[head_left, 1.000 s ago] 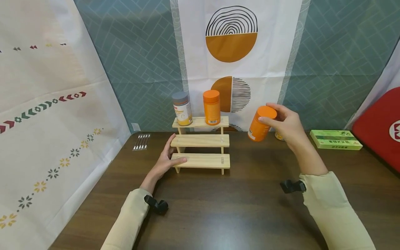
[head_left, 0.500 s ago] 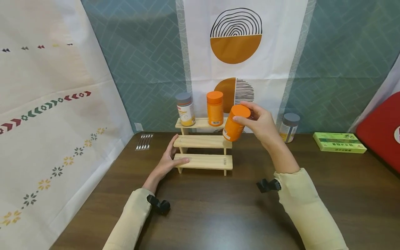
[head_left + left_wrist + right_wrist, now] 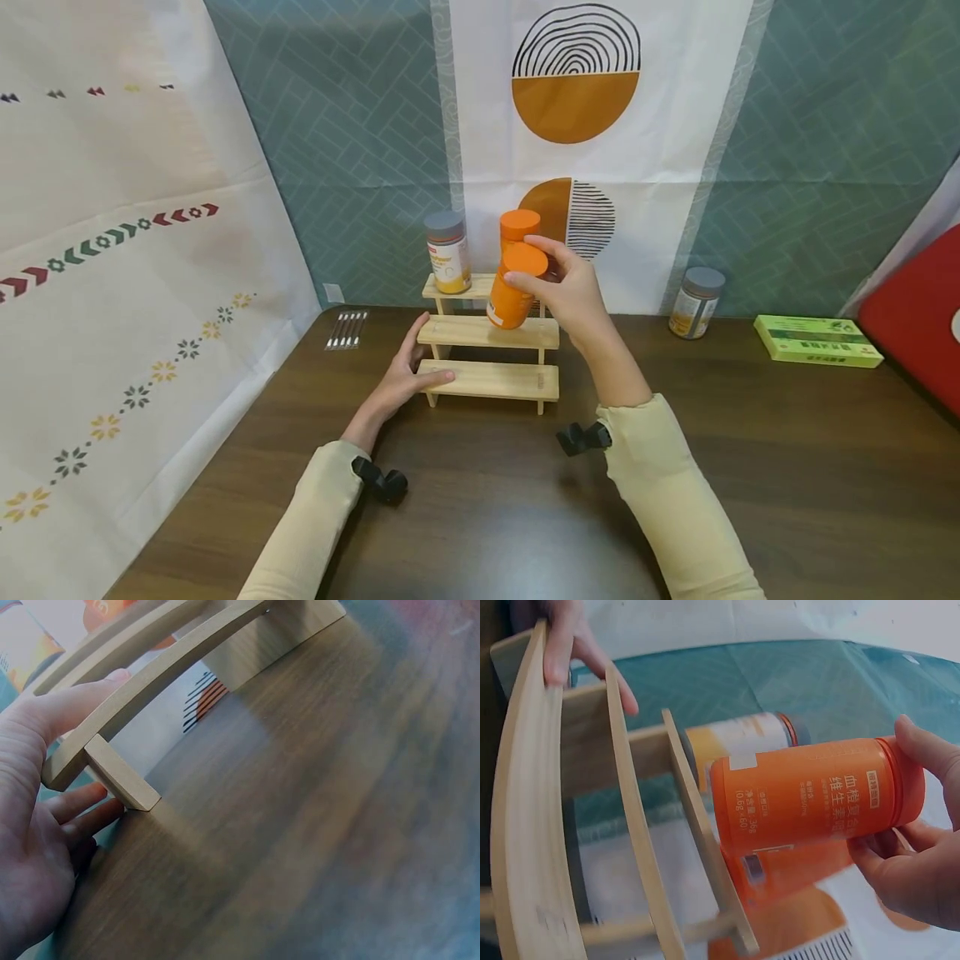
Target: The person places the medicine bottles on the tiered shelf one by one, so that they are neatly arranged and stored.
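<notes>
A three-step wooden display stand (image 3: 487, 379) stands on the dark table. My left hand (image 3: 393, 385) grips its left end, with the thumb over the lowest step and other fingers around the side. My right hand (image 3: 573, 293) holds an orange supplement bottle (image 3: 510, 292) by its lid, tilted, in the air over the stand's middle step. In the right wrist view, thumb and fingers pinch the lid of the orange bottle (image 3: 802, 795). A second orange bottle (image 3: 519, 222) is behind it on the top step, partly hidden. Left of that stands a grey-lidded bottle (image 3: 448, 258).
Another grey-lidded bottle (image 3: 696, 304) stands at the back right of the table. Beside it lies a flat green box (image 3: 817, 342), near a red object (image 3: 915, 317) at the right edge. A row of cotton swabs (image 3: 347, 330) lies at the back left.
My right hand has carried the orange bottle leftward from beside the stand to over it, uncovering the grey-lidded bottle at the right. My left hand keeps its hold on the stand.
</notes>
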The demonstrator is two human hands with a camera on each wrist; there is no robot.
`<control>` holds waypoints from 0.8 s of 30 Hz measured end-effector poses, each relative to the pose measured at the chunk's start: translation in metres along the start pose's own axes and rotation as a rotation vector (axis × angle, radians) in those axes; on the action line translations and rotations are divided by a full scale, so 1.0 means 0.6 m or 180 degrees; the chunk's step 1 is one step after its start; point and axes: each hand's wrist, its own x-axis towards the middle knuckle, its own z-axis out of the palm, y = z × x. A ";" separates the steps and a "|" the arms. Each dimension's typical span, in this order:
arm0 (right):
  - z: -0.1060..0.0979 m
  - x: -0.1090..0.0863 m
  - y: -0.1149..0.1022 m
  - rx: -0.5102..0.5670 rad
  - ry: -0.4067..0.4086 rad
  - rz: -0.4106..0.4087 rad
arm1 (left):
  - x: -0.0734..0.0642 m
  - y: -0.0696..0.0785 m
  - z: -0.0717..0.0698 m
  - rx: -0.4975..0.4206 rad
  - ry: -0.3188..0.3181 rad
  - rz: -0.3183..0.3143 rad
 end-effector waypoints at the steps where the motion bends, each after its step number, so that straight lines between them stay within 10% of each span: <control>1: 0.007 0.002 0.000 0.0007 -0.0010 -0.0014 | 0.000 0.001 0.000 0.0001 0.0004 -0.0003; 24: 0.118 0.026 0.057 0.0085 -0.0104 -0.0041 | -0.001 0.007 0.004 -0.0026 0.0069 -0.0092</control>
